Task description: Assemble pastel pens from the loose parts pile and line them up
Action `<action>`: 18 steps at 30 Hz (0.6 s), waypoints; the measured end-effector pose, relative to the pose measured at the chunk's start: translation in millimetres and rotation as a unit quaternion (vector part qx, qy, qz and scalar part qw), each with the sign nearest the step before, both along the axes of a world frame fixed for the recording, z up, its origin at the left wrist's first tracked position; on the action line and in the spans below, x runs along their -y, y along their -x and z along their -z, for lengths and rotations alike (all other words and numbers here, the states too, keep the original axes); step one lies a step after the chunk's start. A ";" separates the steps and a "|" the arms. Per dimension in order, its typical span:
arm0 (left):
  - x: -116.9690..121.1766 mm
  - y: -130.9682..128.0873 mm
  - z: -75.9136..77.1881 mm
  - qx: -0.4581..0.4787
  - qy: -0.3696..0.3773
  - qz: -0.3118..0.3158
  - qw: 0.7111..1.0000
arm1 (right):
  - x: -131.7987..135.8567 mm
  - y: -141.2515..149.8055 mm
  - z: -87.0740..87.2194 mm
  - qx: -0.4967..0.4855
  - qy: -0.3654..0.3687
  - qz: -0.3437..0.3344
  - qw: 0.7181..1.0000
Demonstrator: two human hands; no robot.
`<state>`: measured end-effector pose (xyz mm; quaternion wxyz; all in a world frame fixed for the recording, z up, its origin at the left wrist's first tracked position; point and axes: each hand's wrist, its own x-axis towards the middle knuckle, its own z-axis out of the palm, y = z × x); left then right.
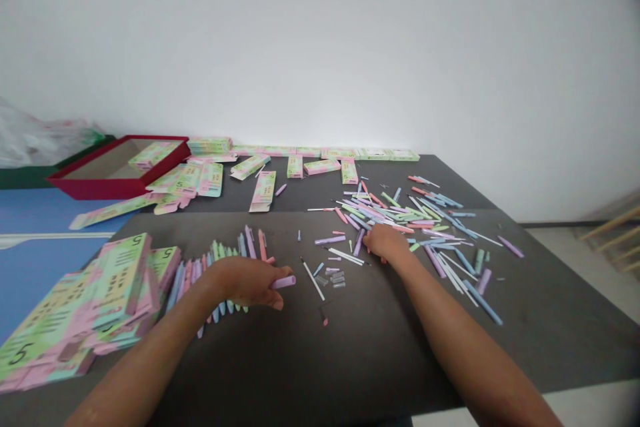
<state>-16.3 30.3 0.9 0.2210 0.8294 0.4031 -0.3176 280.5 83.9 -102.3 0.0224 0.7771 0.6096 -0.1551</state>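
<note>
Left hand [246,280]: yours, fingers closed round a purple tube [283,282], its end jutting out past the fingertips. Hazard: a loose pinch could let it roll away.

Right hand [386,242]: yours, lowered into the near side of the heap of pen parts [419,215]. Whether your fingers grip anything you cannot tell from here; they are partly hidden. Hazard: parts lie crossed over one another, so lifting one could drag its neighbours or bring up the wrong colour.

Pen row [180,283]: side by side, partly under your left hand and forearm. Hazard: a low wrist could knock it out of line.

White refill [313,278]: single, between your hands, near clear small pieces [338,278]. Hazard: a sweeping sleeve-side forearm could scatter them.

Far purple barrel [511,246]: near the right edge of the worktop [320,373]. Hazard: round in form, it could roll off if nudged.

Carton stack [120,273]: far left, unevenly piled, beside your left forearm. Hazard: an elbow could make it slide.

Red box [117,188]: back left, a carton inside.
</note>
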 end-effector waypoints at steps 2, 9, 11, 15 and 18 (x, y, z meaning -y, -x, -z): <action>0.8 0.8 -1.8 0.002 0.001 0.000 1.000 | -3.9 -2.0 -3.6 -0.004 0.000 0.005 1.000; 2.2 1.9 -4.4 -0.006 -0.015 0.010 1.000 | 11.5 -16.0 -36.5 0.003 -0.111 0.024 0.994; 1.3 1.1 -2.5 -0.007 -0.009 0.015 1.000 | 25.9 -10.1 -45.4 -0.057 -0.176 -0.015 0.983; -0.4 -2.4 0.5 -0.009 -0.010 0.019 1.000 | 63.7 22.6 -52.8 -0.304 -0.210 -0.197 0.908; -1.0 -7.3 0.2 -0.016 -0.017 0.020 1.000 | 88.7 50.2 -50.6 -0.410 -0.180 -0.269 0.853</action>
